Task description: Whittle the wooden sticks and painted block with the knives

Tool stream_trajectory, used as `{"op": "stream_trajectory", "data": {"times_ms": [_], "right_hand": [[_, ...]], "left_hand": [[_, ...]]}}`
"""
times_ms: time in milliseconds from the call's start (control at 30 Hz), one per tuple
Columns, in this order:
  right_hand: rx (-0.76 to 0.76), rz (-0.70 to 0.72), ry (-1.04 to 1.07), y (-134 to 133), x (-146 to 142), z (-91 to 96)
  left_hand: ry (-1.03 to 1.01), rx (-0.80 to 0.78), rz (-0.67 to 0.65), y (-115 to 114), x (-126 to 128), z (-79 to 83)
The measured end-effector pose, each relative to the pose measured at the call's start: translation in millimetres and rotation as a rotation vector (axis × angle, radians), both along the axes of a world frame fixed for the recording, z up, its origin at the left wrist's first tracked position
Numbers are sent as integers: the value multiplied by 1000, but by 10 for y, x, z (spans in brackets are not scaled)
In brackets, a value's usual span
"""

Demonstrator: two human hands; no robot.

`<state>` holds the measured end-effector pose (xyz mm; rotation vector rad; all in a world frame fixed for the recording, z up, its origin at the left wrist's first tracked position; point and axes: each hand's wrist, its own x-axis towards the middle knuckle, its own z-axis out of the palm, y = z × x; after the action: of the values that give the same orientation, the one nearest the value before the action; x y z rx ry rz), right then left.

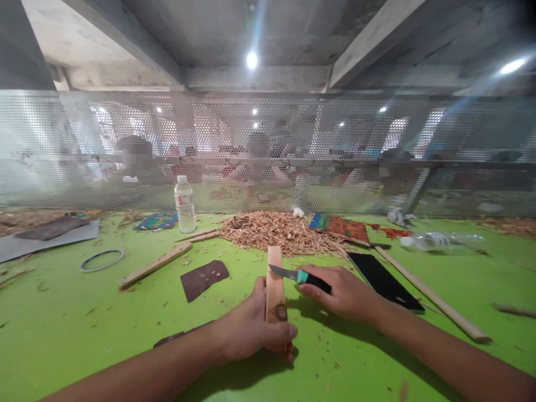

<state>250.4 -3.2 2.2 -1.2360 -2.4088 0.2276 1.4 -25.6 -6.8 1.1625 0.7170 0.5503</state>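
My left hand is closed around the lower part of a pale wooden block, which points away from me and has a dark knot near its near end. In my right hand is a carving knife with a black and teal handle. Its blade lies across the upper part of the block, pointing left. Below them is the green tabletop. A piece of brown sandpaper lies left of the block, and a second dark piece is partly hidden behind my left forearm.
A heap of wood shavings lies ahead, before a perforated metal screen. A water bottle stands left; another bottle lies right. Around are a wood strip, a ring, a black flat slab and a wooden-handled tool.
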Motion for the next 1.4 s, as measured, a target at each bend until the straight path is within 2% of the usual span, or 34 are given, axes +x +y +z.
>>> {"op": "stream_trajectory", "data": {"times_ms": [133,333,533,667,733,833,933,1000,1100,1200,1300,1400], "right_hand": [[14,-32,5,36,49,-9],[13,-73,38,49,64,-21],[-3,-109,106,45,64,-31],[-61,-180,267,38,57,-54],[-188,-161,386,13,15,-60],[-360,-110,473,-52,-80,-47],[-471,-104,503,-90,-136,-19],[-526,-123,545,-67,-117,-9],[-529,-155,669,28,-17,-14],[-480,-188,768,117,71,-20],[-462,-187,796,122,61,-1],[-489,-150,839,55,-20,32]], "left_hand": [[-75,-42,-21,4,-15,-1],[-108,33,-24,43,2,-56],[-253,-69,101,73,33,-64],[-299,32,157,105,-2,-12],[-286,60,143,109,-17,3],[-271,17,126,86,-19,9],[-259,6,110,53,-19,29],[-219,69,84,48,-31,60],[-178,133,101,74,-59,105],[-264,6,95,103,-64,99],[-276,-106,35,99,-45,57],[-163,-71,-74,71,-29,48]]}}
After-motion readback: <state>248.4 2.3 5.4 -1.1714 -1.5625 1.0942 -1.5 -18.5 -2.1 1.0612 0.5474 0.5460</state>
